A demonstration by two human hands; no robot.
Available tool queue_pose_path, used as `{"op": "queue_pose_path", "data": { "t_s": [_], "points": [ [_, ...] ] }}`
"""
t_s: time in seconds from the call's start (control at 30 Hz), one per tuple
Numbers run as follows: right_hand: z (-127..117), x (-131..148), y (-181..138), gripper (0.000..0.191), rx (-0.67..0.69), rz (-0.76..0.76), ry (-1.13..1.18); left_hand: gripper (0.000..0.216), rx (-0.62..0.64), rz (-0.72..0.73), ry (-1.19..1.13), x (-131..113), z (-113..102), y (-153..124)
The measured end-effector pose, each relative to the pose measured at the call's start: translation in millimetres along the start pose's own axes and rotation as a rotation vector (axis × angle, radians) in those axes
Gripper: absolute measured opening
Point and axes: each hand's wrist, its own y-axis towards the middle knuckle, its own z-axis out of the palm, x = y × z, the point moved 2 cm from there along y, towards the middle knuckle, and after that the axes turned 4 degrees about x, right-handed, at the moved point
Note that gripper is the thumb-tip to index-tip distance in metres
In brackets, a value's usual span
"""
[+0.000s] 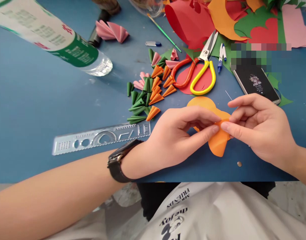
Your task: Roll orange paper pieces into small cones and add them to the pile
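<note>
Between my two hands is an orange paper piece (218,143) with rounded lobes, partly folded. My left hand (178,133), with a black watch on its wrist, pinches it from the left between thumb and fingers. From the right, my right hand (258,123) grips the same paper at its upper edge with thumb and index finger. A lighter orange rounded lobe (201,102) shows just beyond my left fingers; whether it belongs to the same sheet is hard to see. Small rolled paper cones (156,99) in orange, green and pink lie to the left of the hands.
Beyond the hands lie scissors (205,60) with red and yellow handles, a pen (220,60) and a phone (255,80). A clear stencil ruler (103,138) rests left. A water bottle (75,50) stands at upper left. Coloured paper scraps (261,25) cover the far right.
</note>
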Motion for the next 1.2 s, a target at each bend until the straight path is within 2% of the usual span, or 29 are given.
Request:
{"op": "queue_pose_path", "data": {
  "t_s": [0.27,0.5,0.57,0.7,0.93,1.13,1.2],
  "points": [
    [3.4,5.1,-1.9,0.032,-0.013,-0.09,-0.1,0.02,-0.021,-0.022,0.003,-2.6,-0.3,-2.3],
    [-1.3,9.3,-0.6,0.016,-0.027,-0.151,-0.182,0.022,-0.023,-0.185,-0.118,-4.5,-0.5,-0.4],
    [-2.5,8.3,0.1,0.017,-0.022,-0.142,-0.175,0.022,-0.024,-0.213,-0.148,-4.1,0.0,0.9],
    [-1.8,4.6,1.1,0.035,0.048,-0.113,-0.124,0.022,-0.031,-0.232,-0.143,-2.6,0.6,2.6],
    [-0.5,5.4,0.3,0.031,0.032,-0.151,-0.187,0.02,-0.047,-0.209,-0.061,-5.5,-0.6,3.5],
    [-0.9,1.3,0.5,0.042,0.046,-0.074,-0.147,0.006,-0.041,-0.19,-0.028,-4.1,-0.1,2.6],
    [-1.3,-0.6,1.5,0.042,0.063,-0.046,-0.092,0.007,-0.044,-0.198,-0.031,-4.1,0.4,2.1]
  ]
}}
